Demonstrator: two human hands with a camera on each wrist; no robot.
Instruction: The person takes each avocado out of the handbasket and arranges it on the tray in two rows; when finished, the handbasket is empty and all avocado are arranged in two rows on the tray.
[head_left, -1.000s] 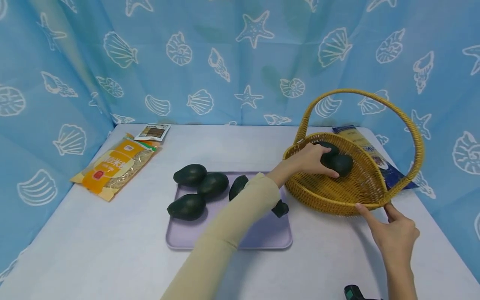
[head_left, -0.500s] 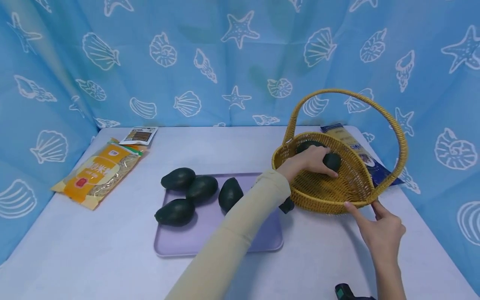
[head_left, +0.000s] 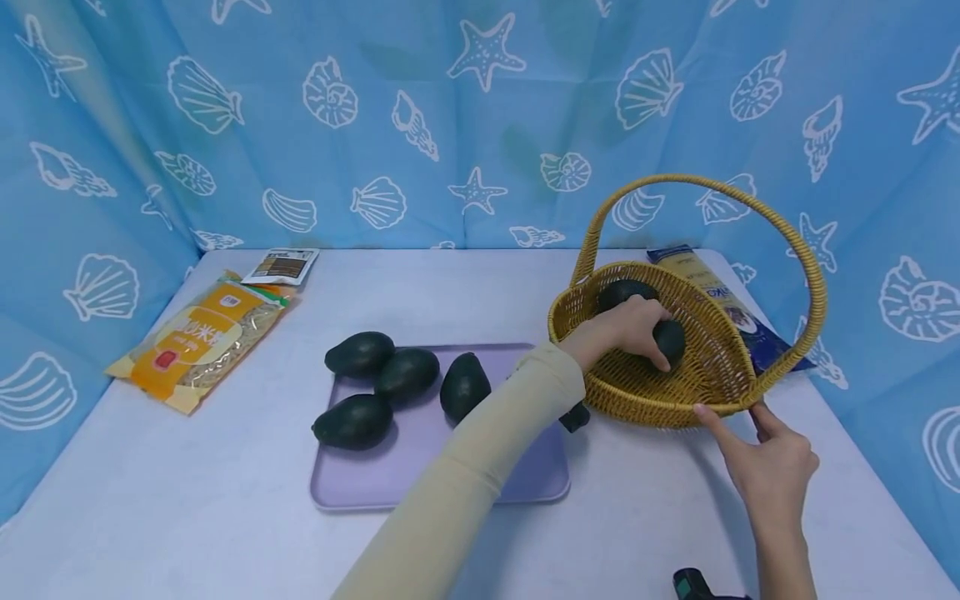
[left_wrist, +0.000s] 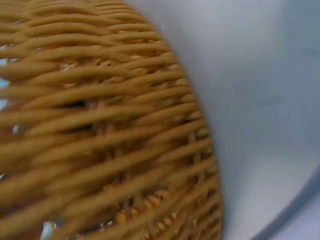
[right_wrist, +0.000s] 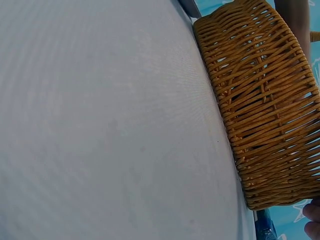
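Observation:
My left hand (head_left: 633,329) reaches into the yellow wicker basket (head_left: 675,412) and grips a dark green avocado (head_left: 671,340) between thumb and fingers. Behind it, a second avocado (head_left: 626,292) lies in the basket, partly covered by the hand. At the basket's near right, my right hand (head_left: 776,471) pinches the rim by the handle's foot, thumb in front. Fingertips of that hand (right_wrist: 313,220) show at the edge of the right wrist view, beside the basket wall (right_wrist: 265,110). Only woven wall (left_wrist: 115,115) and table appear in the left wrist view.
Several avocados, one of them an upright-lying avocado (head_left: 465,387), are on a lilac tray (head_left: 375,492), partly hidden by my left sleeve. An orange food bag (head_left: 202,342) and small sachet (head_left: 281,267) lie back left. A blue-and-gold bag (head_left: 727,304) lies behind the basket.
The whole view has shifted sideways with the head. Inside the basket my left hand and the avocado have moved slightly toward me, apart from the other avocado. My right hand stays on the rim.

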